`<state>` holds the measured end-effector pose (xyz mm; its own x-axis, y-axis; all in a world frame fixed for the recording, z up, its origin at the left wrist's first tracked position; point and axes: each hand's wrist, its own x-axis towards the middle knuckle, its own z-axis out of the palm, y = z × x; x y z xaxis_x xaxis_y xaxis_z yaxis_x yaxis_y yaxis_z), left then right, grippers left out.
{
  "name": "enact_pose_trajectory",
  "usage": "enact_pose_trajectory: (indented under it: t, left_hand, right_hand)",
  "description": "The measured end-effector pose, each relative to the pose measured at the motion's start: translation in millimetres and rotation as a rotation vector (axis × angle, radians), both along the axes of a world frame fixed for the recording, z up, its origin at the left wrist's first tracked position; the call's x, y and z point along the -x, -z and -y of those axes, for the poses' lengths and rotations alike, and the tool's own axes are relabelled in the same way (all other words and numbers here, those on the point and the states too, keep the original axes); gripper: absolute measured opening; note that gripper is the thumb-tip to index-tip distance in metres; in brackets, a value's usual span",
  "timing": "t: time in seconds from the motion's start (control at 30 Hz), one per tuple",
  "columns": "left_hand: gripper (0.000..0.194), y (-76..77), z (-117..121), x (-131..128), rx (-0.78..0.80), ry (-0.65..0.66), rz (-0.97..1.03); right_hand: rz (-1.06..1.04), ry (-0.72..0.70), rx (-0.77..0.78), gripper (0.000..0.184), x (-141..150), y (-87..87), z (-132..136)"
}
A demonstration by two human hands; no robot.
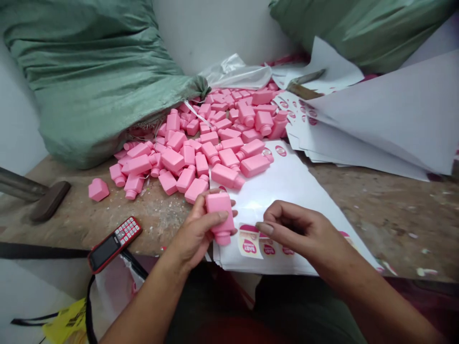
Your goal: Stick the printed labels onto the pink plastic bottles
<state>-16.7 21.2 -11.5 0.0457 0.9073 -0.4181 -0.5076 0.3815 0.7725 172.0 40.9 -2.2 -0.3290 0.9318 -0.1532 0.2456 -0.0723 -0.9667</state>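
Note:
My left hand [199, 229] is closed around a pink plastic bottle [219, 210], its neck pointing down toward me. Just to the right, my right hand [292, 227] pinches the upper edge of a label sticker [250, 242] between thumb and forefinger. The sticker is pale with a dark pink heart printed with "BABY". Under both hands lies a stack of white sticker sheets [304, 186], with more heart labels along its near edge. A big heap of pink bottles [172, 160] spreads behind, some resting on the sheets.
A stuffed green sack [96, 81] leans at the back left, another sack [376, 28] at the back right. More white sheets [380, 119] are piled at right. A red keypad phone [114, 243] lies at the table's front edge, beside a metal leg [21, 184].

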Motion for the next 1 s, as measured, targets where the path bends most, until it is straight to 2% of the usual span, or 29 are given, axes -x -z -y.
enact_pose_trajectory:
  t: [0.13, 0.23, 0.6, 0.8, 0.9, 1.0]
  left_hand:
    - [0.042, -1.7, 23, -11, 0.053, 0.033, 0.158]
    - [0.047, -1.5, 30, -18, 0.069, 0.016, 0.189]
    - [0.053, -3.5, 33, -24, 0.043, 0.087, 0.202]
    - [0.046, -5.3, 36, -23, 0.02, 0.132, 0.145]
    - [0.057, -5.6, 39, -24, 0.031, 0.161, 0.094]
    - [0.055, -5.2, 41, -23, 0.041, 0.172, 0.097]
  right_hand:
    - [-0.022, -0.043, 0.006, 0.035, 0, 4.5, 2]
    - [-0.007, -0.042, -0.004, 0.034, 0, 7.9, 5]
    - [0.03, -0.072, -0.025, 0.036, 1, 7.5, 4]
    - [0.075, -0.065, -0.067, 0.035, 0, 11.5, 6]
    - [0.131, -0.022, -0.161, 0.034, 0, 14.4, 10]
    - [0.286, 0.132, -0.371, 0.029, -2, 16.3, 14]
